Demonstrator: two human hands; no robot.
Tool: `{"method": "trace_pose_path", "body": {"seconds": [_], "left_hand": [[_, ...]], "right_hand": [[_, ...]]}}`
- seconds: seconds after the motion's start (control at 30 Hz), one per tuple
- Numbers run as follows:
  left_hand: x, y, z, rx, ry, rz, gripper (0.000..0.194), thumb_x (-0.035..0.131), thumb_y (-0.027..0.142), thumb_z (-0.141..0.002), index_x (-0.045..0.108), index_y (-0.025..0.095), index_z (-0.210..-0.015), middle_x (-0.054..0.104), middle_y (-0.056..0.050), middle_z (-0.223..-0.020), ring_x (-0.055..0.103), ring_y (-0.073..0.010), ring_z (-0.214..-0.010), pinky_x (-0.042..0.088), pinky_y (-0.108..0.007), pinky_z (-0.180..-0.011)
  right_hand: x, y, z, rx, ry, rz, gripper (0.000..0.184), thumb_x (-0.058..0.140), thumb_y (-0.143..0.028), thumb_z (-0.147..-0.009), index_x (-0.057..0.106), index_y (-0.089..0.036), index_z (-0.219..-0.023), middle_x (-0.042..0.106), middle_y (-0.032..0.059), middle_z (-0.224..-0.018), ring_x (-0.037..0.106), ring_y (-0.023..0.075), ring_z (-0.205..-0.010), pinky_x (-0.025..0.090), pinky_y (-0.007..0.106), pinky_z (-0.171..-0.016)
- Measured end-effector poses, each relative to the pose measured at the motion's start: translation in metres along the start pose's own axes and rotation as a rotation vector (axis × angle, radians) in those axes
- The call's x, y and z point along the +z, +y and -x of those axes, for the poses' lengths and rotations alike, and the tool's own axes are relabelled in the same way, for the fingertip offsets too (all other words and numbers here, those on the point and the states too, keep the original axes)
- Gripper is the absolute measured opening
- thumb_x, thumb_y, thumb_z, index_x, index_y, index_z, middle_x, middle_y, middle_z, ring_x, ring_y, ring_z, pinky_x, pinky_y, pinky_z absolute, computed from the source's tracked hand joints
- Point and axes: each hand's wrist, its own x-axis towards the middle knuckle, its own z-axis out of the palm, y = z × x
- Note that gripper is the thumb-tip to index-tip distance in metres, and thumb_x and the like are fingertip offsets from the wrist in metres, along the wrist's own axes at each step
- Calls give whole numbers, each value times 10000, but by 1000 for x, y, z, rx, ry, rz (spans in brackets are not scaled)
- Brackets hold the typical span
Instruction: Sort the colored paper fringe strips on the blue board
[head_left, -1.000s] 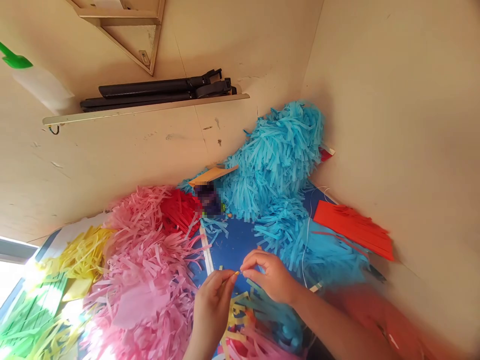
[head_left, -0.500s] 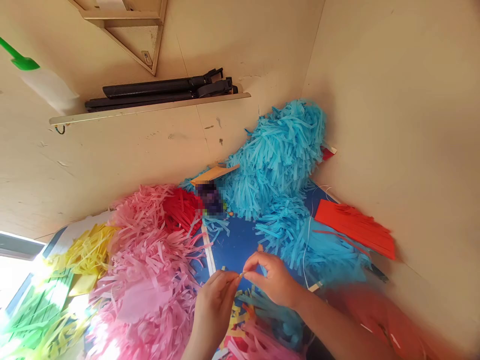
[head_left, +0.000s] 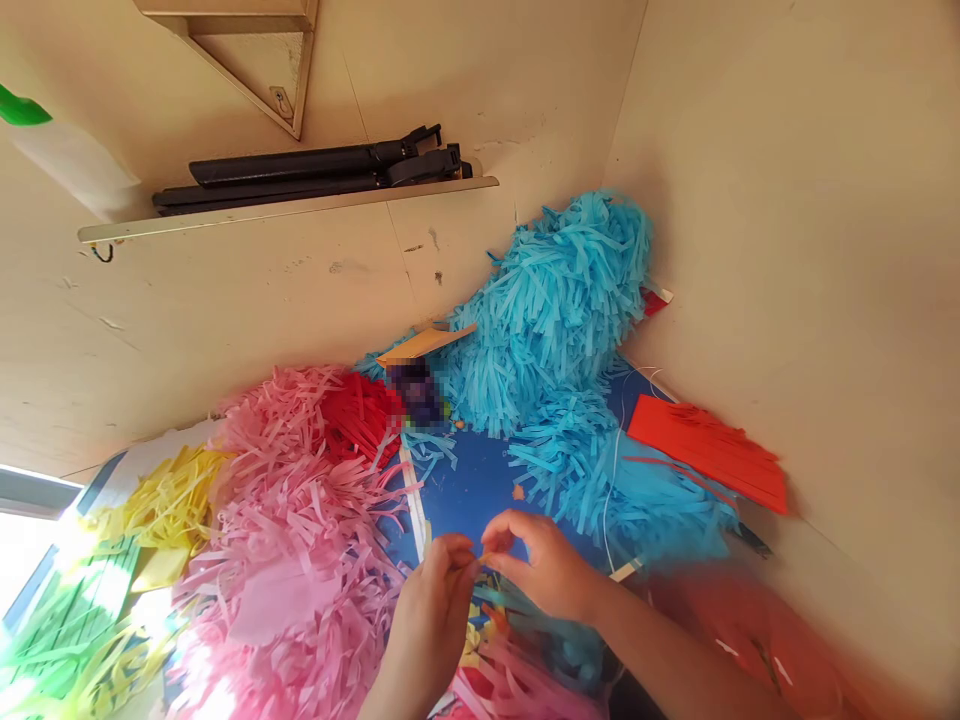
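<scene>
My left hand (head_left: 439, 610) and my right hand (head_left: 544, 560) meet over the blue tabletop, fingertips close together. Both are closed in a pinch on a small, thin, yellow-orange piece (head_left: 486, 556), mostly hidden by the fingers; it looks like a narrow twisted strip of paper. Below the hands lie pink (head_left: 517, 670), yellow and blue fringed paper strips, partly covered by my wrists. A tiny orange scrap (head_left: 518, 492) rests on the table just beyond my right hand.
Pink fringe (head_left: 300, 560) is heaped at left, beside yellow (head_left: 176, 500) and green paper (head_left: 90, 600). Blue fringe (head_left: 555, 310) piles into the corner. A red fringed sheet (head_left: 705, 450) leans at right, near a white string (head_left: 613, 480). Black objects lie on a wall shelf (head_left: 300, 208).
My left hand has dipped slightly and its fingers have curled more. The fingertips of both hands remain together at the small piece. The view has shifted a little.
</scene>
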Motion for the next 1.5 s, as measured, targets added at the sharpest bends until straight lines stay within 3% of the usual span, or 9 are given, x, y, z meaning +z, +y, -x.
{"method": "trace_pose_path", "body": {"seconds": [0.1, 0.23, 0.4, 0.53, 0.63, 0.8, 0.93, 1.5], "left_hand": [[1, -2, 0, -6, -17, 38, 129, 492, 308, -943, 568, 262, -1036, 726, 6, -803, 705, -176, -698, 536, -266, -625], [0, -4, -1, 41, -4, -24, 136, 499, 304, -947, 580, 265, -1049, 724, 11, -798, 693, -167, -684, 530, -257, -614], [2, -1, -2, 193, 40, -121, 131, 570, 314, -913, 649, 250, -996, 724, -57, -976, 699, -201, -907, 555, -293, -766], [2, -1, -3, 119, 22, -65, 119, 594, 326, -905, 665, 250, -846, 697, -10, -779, 673, -161, -699, 515, -239, -622], [1, -1, -4, 58, 32, 43, 147, 622, 345, -883, 673, 237, -796, 686, -11, -759, 659, -158, -694, 500, -235, -631], [7, 2, -4, -228, 72, 476, 245, 728, 439, -782, 680, 199, -766, 673, -13, -695, 635, -154, -663, 493, -228, -613], [14, 4, -5, -345, 63, 678, 309, 797, 462, -709, 689, 178, -764, 674, -11, -676, 620, -142, -660, 482, -215, -615], [20, 0, -8, -291, 83, 588, 234, 781, 409, -741, 738, 200, -838, 720, -29, -792, 667, -165, -759, 528, -226, -690]], "right_hand": [[-2, -1, -1, 50, -28, -94, 166, 657, -160, -821, 683, -211, -976, 707, 19, -899, 638, 167, -817, 498, 286, -778], [-7, 2, -3, 192, -34, -218, 55, 698, -232, -800, 685, -183, -822, 684, 2, -740, 613, 151, -672, 478, 260, -658], [-5, 4, -1, 95, -14, -60, 79, 649, -168, -820, 665, -184, -745, 637, -15, -713, 556, 133, -678, 413, 239, -645], [-7, 0, 1, 38, -42, -63, 68, 612, -168, -846, 636, -186, -786, 615, -14, -760, 542, 130, -710, 409, 239, -666], [-12, -1, 1, 53, -24, -109, 86, 620, -210, -855, 634, -184, -774, 614, -15, -742, 535, 125, -678, 415, 240, -651], [-8, 6, -1, 141, -54, -344, 136, 737, -274, -780, 705, -188, -881, 693, 2, -807, 595, 135, -698, 465, 246, -675], [-2, 8, 0, 45, 45, -189, 79, 676, -197, -824, 745, -194, -787, 681, -3, -741, 560, 120, -667, 434, 229, -651], [-4, 5, 3, -87, 94, -28, 130, 645, -132, -847, 747, -207, -818, 682, -8, -758, 586, 109, -685, 440, 207, -678]]}}
